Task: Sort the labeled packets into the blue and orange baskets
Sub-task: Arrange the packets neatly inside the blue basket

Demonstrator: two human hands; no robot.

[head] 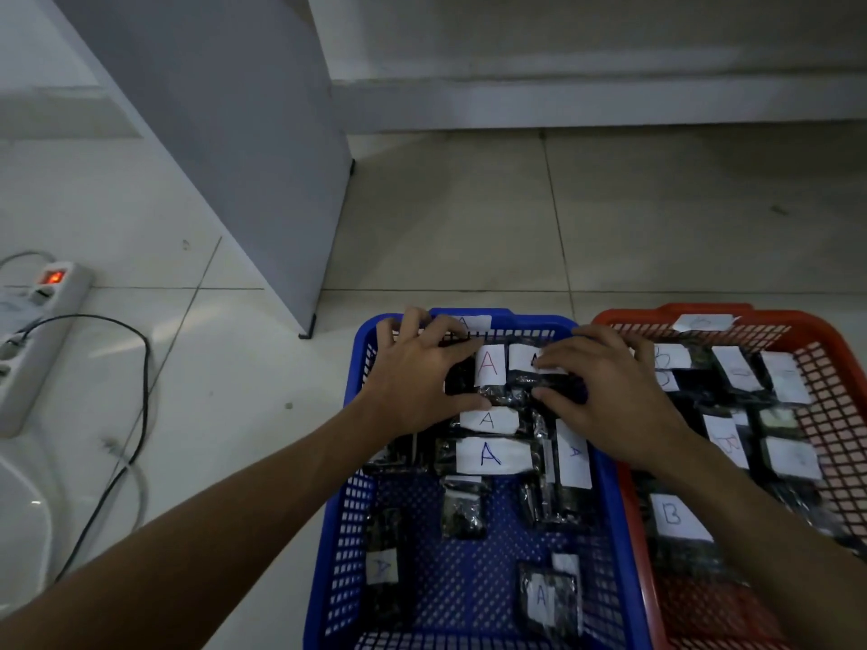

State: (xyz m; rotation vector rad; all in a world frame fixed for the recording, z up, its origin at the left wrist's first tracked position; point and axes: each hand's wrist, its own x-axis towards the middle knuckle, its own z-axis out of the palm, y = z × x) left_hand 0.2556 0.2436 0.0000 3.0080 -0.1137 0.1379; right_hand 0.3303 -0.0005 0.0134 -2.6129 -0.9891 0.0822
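Observation:
A blue basket [338, 532] holds several dark packets with white labels marked A [490, 455]. Beside it on the right stands an orange basket [844, 391] with several packets labelled B [673, 516]. Both my hands reach into the far end of the blue basket. My left hand [417, 382] lies with spread, bent fingers over the packets at the far left, its thumb by a dark packet [504, 394]. My right hand [605, 391] presses fingers and thumb on the same cluster, near a red-lettered A label [489, 364]. Whether either hand grips a packet stays hidden.
A grey cabinet panel [262, 157] stands on the tiled floor just behind the blue basket. A white power strip [37, 321] with a lit red switch and a black cable [140, 415] lie at the left. A white rounded object [19, 523] sits at the lower left edge.

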